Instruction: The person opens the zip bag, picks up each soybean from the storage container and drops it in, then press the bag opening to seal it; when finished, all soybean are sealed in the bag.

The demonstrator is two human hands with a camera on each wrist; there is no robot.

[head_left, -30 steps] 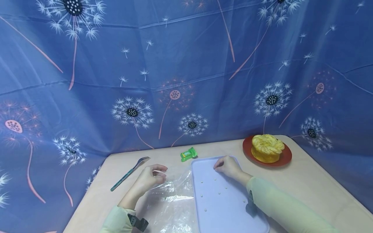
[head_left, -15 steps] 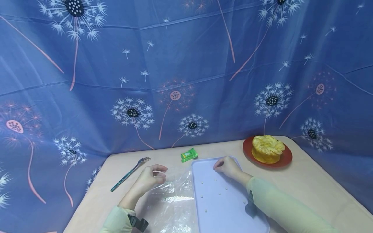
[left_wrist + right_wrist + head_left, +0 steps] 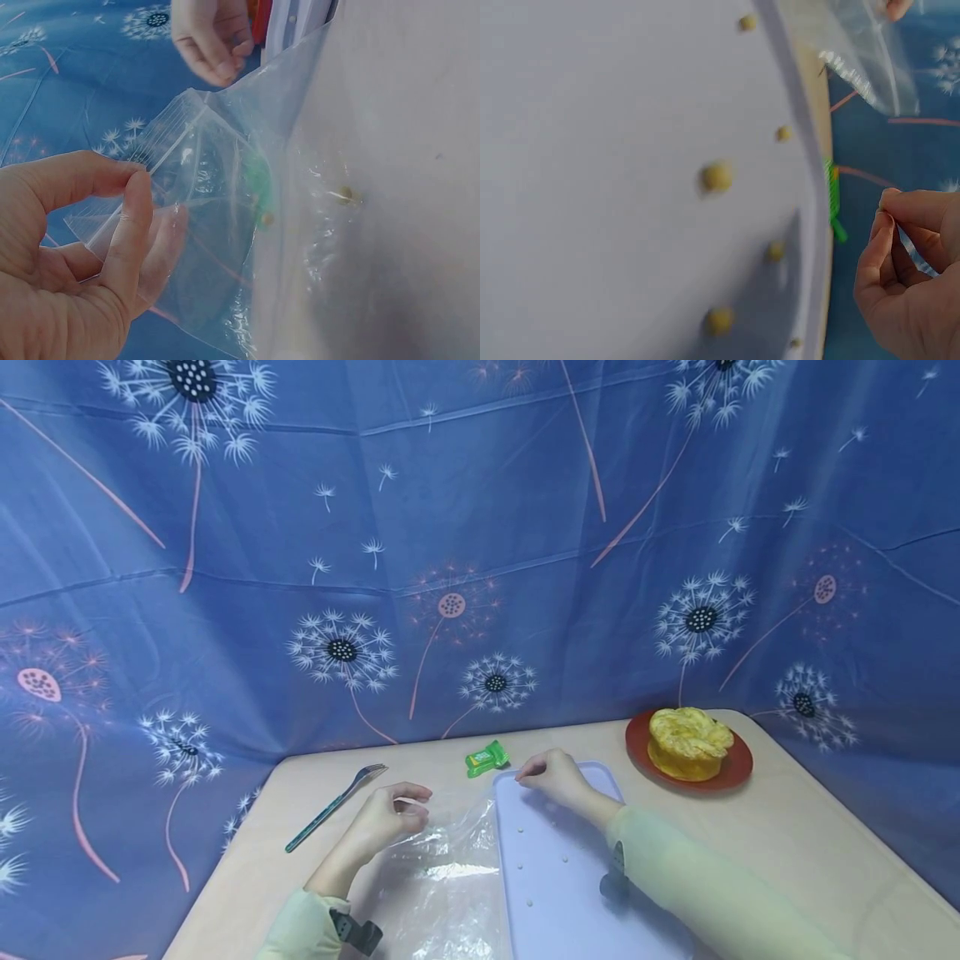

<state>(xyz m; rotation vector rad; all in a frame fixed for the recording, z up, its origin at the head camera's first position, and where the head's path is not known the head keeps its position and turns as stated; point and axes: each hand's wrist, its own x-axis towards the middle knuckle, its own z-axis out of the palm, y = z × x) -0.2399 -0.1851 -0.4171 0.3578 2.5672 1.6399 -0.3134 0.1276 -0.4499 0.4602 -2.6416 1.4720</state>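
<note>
So there's a clear zip bag (image 3: 202,176) on the left of the table, its mouth pinched in the left hand (image 3: 384,818), with a couple of yellowish balls showing through the plastic. The lavender tray (image 3: 570,914) right beside it has more little balls (image 3: 717,177) scattered around, and the red plate (image 3: 741,768) holds a bread (image 3: 686,747). Compared to half a second ago, the right hand (image 3: 558,779) has slid left to the tray's far-left corner, fingertips pressed together; can't tell if a ball's between them. Left hand hasn't budged.
</note>
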